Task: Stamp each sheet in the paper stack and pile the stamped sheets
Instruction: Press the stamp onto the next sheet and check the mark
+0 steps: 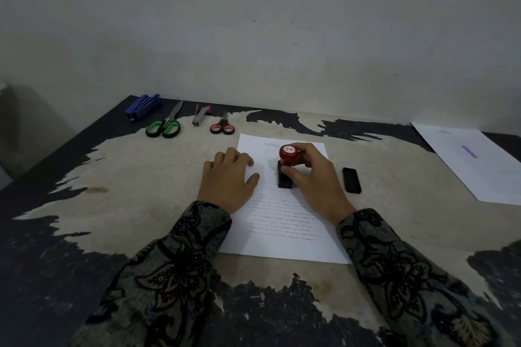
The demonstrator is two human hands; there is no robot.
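Observation:
A printed white sheet (284, 222), the top of the paper stack, lies in the middle of the worn table. My right hand (315, 180) grips a stamp (288, 153) with a red knob and a black base, and the base stands on the upper part of the sheet. My left hand (229, 180) rests flat on the sheet's left edge with its fingers straight. At the far right lies a white sheet with a blue stamp mark (476, 160).
A black stamp cover (351, 180) lies just right of the sheet. Along the back edge sit a blue stapler (143, 106), green-handled scissors (165, 126), a staple remover (200, 115) and small red-handled scissors (222, 126). A wall rises behind the table (141, 177).

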